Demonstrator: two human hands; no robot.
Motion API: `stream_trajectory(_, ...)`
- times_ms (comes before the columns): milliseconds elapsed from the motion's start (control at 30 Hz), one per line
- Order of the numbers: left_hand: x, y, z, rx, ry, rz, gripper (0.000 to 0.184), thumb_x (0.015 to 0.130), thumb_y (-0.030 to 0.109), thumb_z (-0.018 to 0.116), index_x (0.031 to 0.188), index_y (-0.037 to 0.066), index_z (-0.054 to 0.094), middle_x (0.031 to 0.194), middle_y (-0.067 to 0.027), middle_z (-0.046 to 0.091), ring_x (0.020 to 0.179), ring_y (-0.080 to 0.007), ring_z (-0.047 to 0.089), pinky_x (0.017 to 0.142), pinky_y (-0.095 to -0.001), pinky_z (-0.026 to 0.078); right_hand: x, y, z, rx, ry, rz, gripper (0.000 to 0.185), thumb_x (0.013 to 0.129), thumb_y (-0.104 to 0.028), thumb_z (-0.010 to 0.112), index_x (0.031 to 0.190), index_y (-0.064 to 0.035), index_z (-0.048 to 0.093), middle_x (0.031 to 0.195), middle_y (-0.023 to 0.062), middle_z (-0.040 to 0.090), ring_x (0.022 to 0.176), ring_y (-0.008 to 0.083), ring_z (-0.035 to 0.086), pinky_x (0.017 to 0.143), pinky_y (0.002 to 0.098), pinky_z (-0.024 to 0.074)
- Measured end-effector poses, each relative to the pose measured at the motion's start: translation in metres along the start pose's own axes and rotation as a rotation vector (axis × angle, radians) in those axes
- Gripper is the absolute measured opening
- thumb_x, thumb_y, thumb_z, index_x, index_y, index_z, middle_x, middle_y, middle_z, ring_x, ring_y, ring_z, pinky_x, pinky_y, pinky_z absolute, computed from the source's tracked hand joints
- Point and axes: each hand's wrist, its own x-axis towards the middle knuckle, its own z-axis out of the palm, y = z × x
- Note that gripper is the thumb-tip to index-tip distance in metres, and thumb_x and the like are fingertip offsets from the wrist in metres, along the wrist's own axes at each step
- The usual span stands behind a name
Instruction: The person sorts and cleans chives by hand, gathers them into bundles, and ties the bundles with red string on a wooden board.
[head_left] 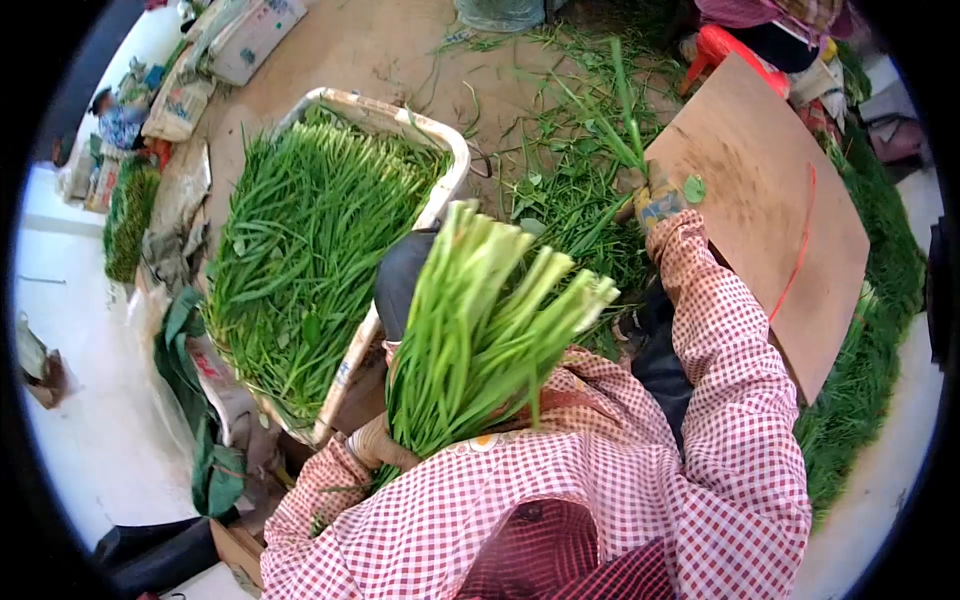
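My left hand (382, 443) is wrapped round the lower, leafy end of a thick bunch of chives (470, 330). The bunch leans up against my checked smock, its pale cut ends at the top. Out to the right, my right hand (657, 197), in a worn glove with a bluish patch, is closed on a few loose chive stalks (627, 115) that point up and away. It is above the left edge of a brown board (770, 210). Some of its fingers are hidden.
A white-rimmed crate (455, 150) packed with chives stands to the left. Loose leaves (570, 190) litter the floor ahead. A red strip (800, 245) lies on the board, with more greens (880, 270) beyond it. Another person (120, 122) is at the far left.
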Motion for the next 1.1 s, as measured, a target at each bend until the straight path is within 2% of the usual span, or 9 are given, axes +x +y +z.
stream_trajectory(133,-0.026,0.011,0.001,-0.090,0.077,-0.051,0.073,0.067,0.015,0.079,0.131,0.005,0.046,0.124,-0.0083,0.057,0.111,-0.0232,0.054,0.097,-0.0366,0.041,-0.011,0.049,0.028,-0.060,-0.056,-0.128,0.017,0.093,-0.013,0.047,0.103,-0.0004,0.051,0.076,0.0096,0.057,0.065,0.0233,0.056,0.059,0.0317,0.0456)
stream_trajectory(367,-0.040,0.037,0.011,-0.283,0.377,-0.046,0.072,0.066,0.012,0.079,0.130,0.005,0.047,0.122,-0.0078,0.057,0.109,-0.0230,0.055,0.095,-0.0365,0.042,-0.034,0.014,-0.004,-0.333,-0.602,0.206,0.061,0.087,-0.031,0.061,0.133,-0.0039,0.033,0.129,0.0158,0.042,0.110,0.0268,0.050,0.084,0.0353,0.0469)
stream_trajectory(533,-0.006,0.036,0.012,-0.370,0.407,-0.053,0.072,0.065,0.011,0.079,0.129,0.005,0.047,0.121,-0.0074,0.058,0.108,-0.0228,0.055,0.094,-0.0364,0.043,-0.059,-0.038,-0.024,0.743,-0.528,-0.278,0.103,0.065,-0.038,0.080,0.144,-0.0084,0.020,0.143,0.0168,0.032,0.128,0.0345,0.037,0.107,0.0461,0.0303)
stream_trajectory(733,0.039,0.029,0.021,-0.424,0.338,-0.114,0.072,0.064,0.009,0.079,0.129,0.005,0.048,0.119,-0.0069,0.058,0.107,-0.0226,0.055,0.093,-0.0363,0.044,-0.116,-0.104,-0.046,1.692,-0.742,-0.258,0.091,0.074,-0.021,0.076,0.145,-0.0129,0.019,0.135,0.0110,0.041,0.124,0.0265,0.042,0.100,0.0423,0.0394)
stream_trajectory(800,0.046,0.027,0.023,-0.429,0.326,-0.130,0.072,0.064,0.008,0.079,0.128,0.005,0.048,0.119,-0.0068,0.058,0.106,-0.0226,0.055,0.092,-0.0363,0.045,-0.121,-0.092,-0.050,1.554,-0.774,-0.184,0.079,0.080,-0.018,0.070,0.143,-0.0091,0.023,0.125,0.0086,0.050,0.107,0.0197,0.055,0.082,0.0313,0.0509)
stream_trajectory(900,0.051,0.025,0.027,-0.443,0.317,-0.152,0.072,0.063,0.007,0.079,0.128,0.005,0.048,0.118,-0.0066,0.059,0.106,-0.0225,0.056,0.091,-0.0362,0.045,-0.128,-0.084,-0.054,1.348,-0.747,-0.129,0.057,0.092,-0.026,0.052,0.141,-0.0090,0.028,0.095,0.0032,0.059,0.067,0.0083,0.053,0.057,0.0232,0.0449)
stream_trajectory(967,0.052,0.024,0.029,-0.453,0.314,-0.162,0.072,0.063,0.006,0.079,0.128,0.005,0.049,0.118,-0.0064,0.059,0.105,-0.0224,0.056,0.091,-0.0362,0.045,-0.125,-0.078,-0.034,1.329,-0.644,-0.223,0.053,0.092,-0.024,0.051,0.139,-0.0081,0.033,0.094,0.0042,0.059,0.066,0.0099,0.054,0.058,0.0232,0.0453)
stream_trajectory(1033,0.052,0.023,0.033,-0.463,0.316,-0.172,0.072,0.062,0.006,0.079,0.127,0.005,0.049,0.117,-0.0062,0.059,0.105,-0.0223,0.056,0.091,-0.0361,0.046,-0.129,-0.068,-0.042,0.728,-0.350,-0.396,0.033,0.090,-0.016,0.054,0.120,-0.0043,0.051,0.087,0.0062,0.061,0.069,0.0151,0.057,0.061,0.0262,0.0480)
stream_trajectory(1100,0.050,0.021,0.036,-0.478,0.322,-0.180,0.072,0.062,0.005,0.079,0.127,0.005,0.049,0.117,-0.0061,0.059,0.104,-0.0223,0.056,0.090,-0.0361,0.046,-0.121,-0.059,-0.041,0.661,-0.329,-0.331,0.025,0.088,-0.012,0.055,0.112,-0.0039,0.054,0.084,0.0062,0.060,0.070,0.0171,0.057,0.062,0.0286,0.0486)
